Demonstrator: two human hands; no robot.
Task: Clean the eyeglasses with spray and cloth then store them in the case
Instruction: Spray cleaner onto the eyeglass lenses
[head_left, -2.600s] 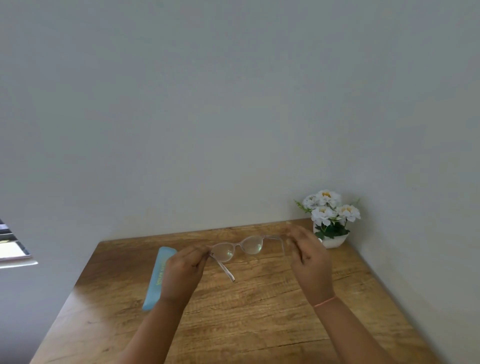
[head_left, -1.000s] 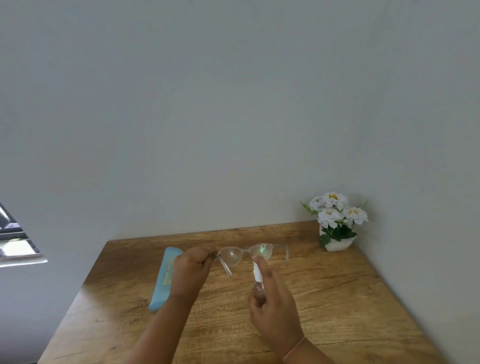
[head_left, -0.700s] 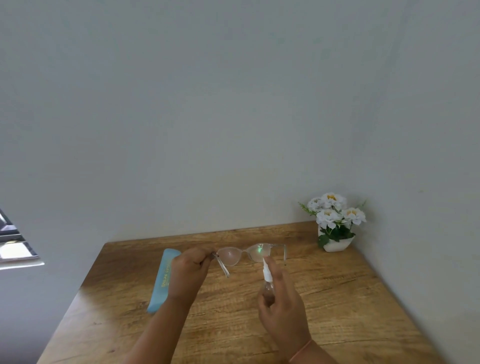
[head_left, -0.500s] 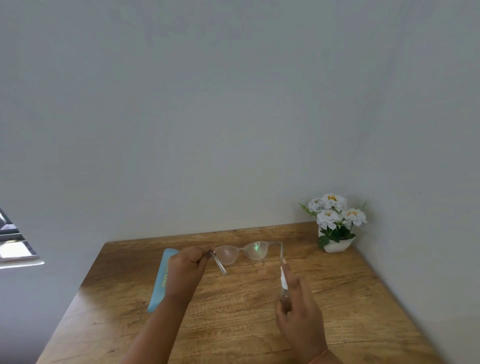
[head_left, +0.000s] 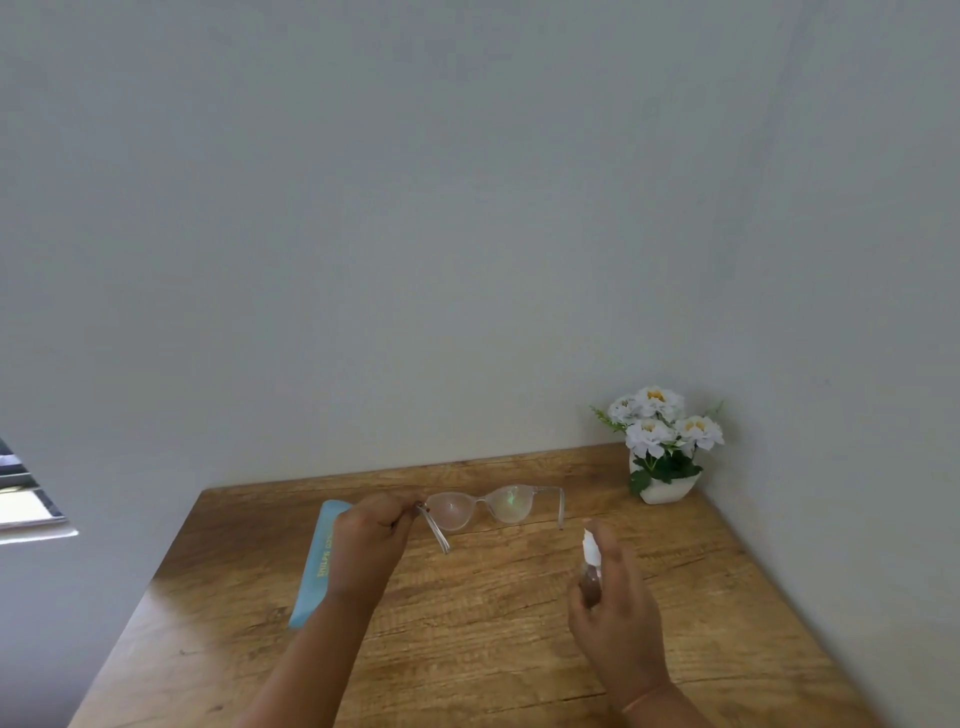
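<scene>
Clear-framed eyeglasses (head_left: 488, 508) hang above the wooden table (head_left: 493, 649), temples unfolded toward me. My left hand (head_left: 371, 540) pinches the frame at its left hinge. My right hand (head_left: 615, 608) grips a small spray bottle (head_left: 591, 564) with a white nozzle, held upright to the right of and below the glasses, index finger on top of the nozzle. A light blue case (head_left: 317, 564) lies flat on the table to the left, partly hidden by my left hand. No cloth is in view.
A white pot of white flowers (head_left: 662, 447) stands in the far right corner against the wall. Walls close the table at the back and right. A window edge (head_left: 26, 499) shows at the far left.
My right hand with the spray bottle has moved right, away from in front of the lenses. The left hand keeps holding the glasses in about the same place.
</scene>
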